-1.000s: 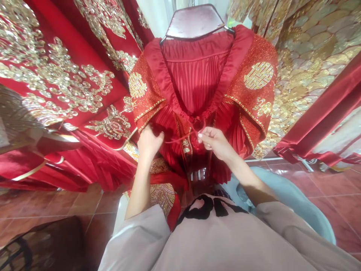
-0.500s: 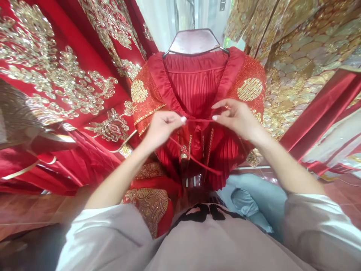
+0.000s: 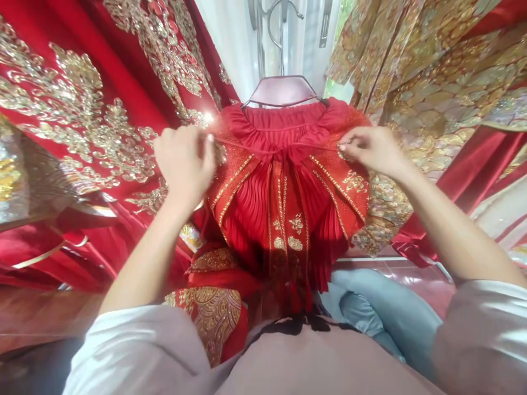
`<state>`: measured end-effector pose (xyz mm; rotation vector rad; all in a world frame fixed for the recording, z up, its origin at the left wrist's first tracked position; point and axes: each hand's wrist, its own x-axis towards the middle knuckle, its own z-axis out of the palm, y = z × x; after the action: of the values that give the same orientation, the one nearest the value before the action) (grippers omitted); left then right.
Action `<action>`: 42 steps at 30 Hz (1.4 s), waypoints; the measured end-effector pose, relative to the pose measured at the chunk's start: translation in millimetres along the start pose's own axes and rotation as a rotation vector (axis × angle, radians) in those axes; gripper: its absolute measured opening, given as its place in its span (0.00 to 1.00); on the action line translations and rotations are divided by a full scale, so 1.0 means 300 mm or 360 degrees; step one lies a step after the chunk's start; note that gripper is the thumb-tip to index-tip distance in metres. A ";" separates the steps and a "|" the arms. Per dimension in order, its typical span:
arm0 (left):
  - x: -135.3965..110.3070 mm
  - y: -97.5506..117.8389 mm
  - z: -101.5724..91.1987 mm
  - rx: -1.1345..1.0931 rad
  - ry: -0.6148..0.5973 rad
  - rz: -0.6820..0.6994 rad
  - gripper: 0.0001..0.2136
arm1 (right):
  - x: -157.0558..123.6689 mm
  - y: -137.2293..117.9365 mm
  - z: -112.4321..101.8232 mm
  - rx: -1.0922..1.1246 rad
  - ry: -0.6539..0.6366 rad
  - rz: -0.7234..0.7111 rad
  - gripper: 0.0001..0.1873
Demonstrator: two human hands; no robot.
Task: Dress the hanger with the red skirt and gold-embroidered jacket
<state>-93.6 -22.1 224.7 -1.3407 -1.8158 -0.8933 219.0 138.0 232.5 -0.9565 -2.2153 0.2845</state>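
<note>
Head view: left grip curled tight around one end of a thin red cord, back of the hand to the camera; right grip pinching the other end between thumb and fingertips. Cord taut and nearly level between the two, across the gathered neckline of a red pleated garment with gold trim, hung on a hanger straight ahead. Hands well apart, one at each shoulder of the garment. To the left, red cloth heavy with gold embroidery; to the right, a gold scale-patterned robe and a plain red drape. Below, the person's pale shirt, blue-grey fabric just beyond it, reddish tiled floor at lower left.
</note>
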 end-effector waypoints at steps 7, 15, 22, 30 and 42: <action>-0.108 0.258 0.172 0.0063 -0.0573 0.0530 0.19 | 0.008 -0.177 0.190 -0.0846 0.0010 -0.0462 0.13; -0.074 0.255 0.270 -0.0571 -0.0734 0.0223 0.09 | 0.091 -0.151 0.212 -0.0563 -0.0125 -0.0446 0.12; -0.007 0.269 0.194 -0.1252 -0.0472 0.0054 0.02 | 0.155 -0.160 0.316 0.0131 0.0159 -0.0167 0.07; 0.138 0.100 0.182 -0.1459 -0.0256 0.0047 0.13 | 0.121 -0.153 0.117 0.0201 0.0410 -0.0117 0.08; 0.131 0.093 0.040 -0.0669 -0.0318 0.0051 0.05 | 0.146 -0.161 0.034 0.0389 -0.0388 -0.0172 0.18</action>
<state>-76.7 13.2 255.1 -1.7675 -1.8102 -1.2076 164.0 135.7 269.0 -0.6976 -2.3728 0.6343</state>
